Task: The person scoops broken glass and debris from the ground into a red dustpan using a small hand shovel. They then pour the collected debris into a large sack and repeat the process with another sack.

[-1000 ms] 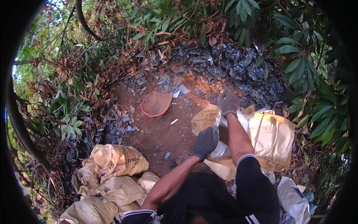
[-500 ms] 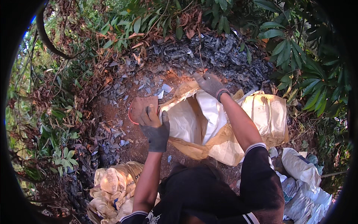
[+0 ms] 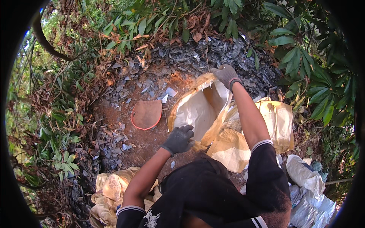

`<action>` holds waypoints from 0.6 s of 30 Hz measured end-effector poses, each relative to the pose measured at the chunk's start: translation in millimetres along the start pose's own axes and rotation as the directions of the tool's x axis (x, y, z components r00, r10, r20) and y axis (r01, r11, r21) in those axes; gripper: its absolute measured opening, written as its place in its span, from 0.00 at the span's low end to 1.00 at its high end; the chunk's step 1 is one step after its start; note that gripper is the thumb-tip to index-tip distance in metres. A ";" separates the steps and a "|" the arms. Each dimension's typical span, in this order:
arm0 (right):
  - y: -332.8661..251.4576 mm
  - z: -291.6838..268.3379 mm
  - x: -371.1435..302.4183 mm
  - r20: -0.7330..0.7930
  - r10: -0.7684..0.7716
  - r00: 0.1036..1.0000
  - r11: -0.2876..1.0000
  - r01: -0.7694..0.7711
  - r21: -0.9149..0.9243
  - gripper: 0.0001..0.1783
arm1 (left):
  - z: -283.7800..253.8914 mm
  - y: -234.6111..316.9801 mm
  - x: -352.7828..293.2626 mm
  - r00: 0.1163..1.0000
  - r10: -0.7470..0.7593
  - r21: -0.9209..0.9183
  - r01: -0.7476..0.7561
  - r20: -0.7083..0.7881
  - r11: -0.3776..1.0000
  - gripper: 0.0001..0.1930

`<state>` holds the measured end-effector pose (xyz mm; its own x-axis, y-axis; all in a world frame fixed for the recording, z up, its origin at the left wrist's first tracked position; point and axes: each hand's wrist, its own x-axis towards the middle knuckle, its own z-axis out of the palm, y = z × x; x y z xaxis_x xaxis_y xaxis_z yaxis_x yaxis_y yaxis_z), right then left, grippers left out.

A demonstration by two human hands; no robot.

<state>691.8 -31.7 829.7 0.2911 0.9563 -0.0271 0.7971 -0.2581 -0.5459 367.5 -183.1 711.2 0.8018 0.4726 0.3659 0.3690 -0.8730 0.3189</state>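
Note:
A large yellow-tan woven sack with a white lining (image 3: 197, 110) lies in front of me, its mouth held wide. My right hand (image 3: 227, 76), in a grey work glove, is closed on the far edge of the mouth. At the near left edge, my gloved left hand (image 3: 178, 140) has its fingers bent over the rim against the white lining; its thumb is hard to make out. Left of the sack, a flat brown scoop-like piece with a red-orange rim (image 3: 146, 114) rests on the soil, apart from both hands.
Dark flaky scraps (image 3: 232, 57) are heaped beyond the sack, with smaller shards scattered leftward. Crumpled tan sacks (image 3: 118, 186) lie near left; a folded yellowish sack (image 3: 277, 121) lies right. Whitish-blue bags (image 3: 308, 186) sit near right. Leafy plants (image 3: 300, 57) border the ground.
My left hand has moved right and nearer, from beside the scoop-like piece onto the sack's rim. My right hand has shifted right and slightly farther away, drawing the sack's edge along.

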 end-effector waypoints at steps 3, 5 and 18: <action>48.8 14.1 49.4 -0.023 -0.126 0.992 0.978 0.120 -0.169 0.27 | 13.9 13.5 13.2 0.962 -0.133 -0.121 0.166 0.238 0.979 0.31; 55.1 -3.4 65.1 0.080 -0.204 0.976 0.790 0.212 -0.575 0.27 | 20.0 22.5 21.3 0.943 -0.065 -0.137 0.115 0.326 0.984 0.28; 39.7 68.5 -159.2 0.297 -0.512 0.806 0.856 0.451 0.252 0.24 | 5.4 5.0 41.8 0.894 -0.391 -0.761 0.407 0.219 0.505 0.15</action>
<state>640.9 -184.8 754.9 -0.3309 0.9436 0.0089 0.6803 0.2451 -0.6907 405.4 -168.3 723.3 0.6754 0.7374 0.0109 0.1549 -0.1563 0.9755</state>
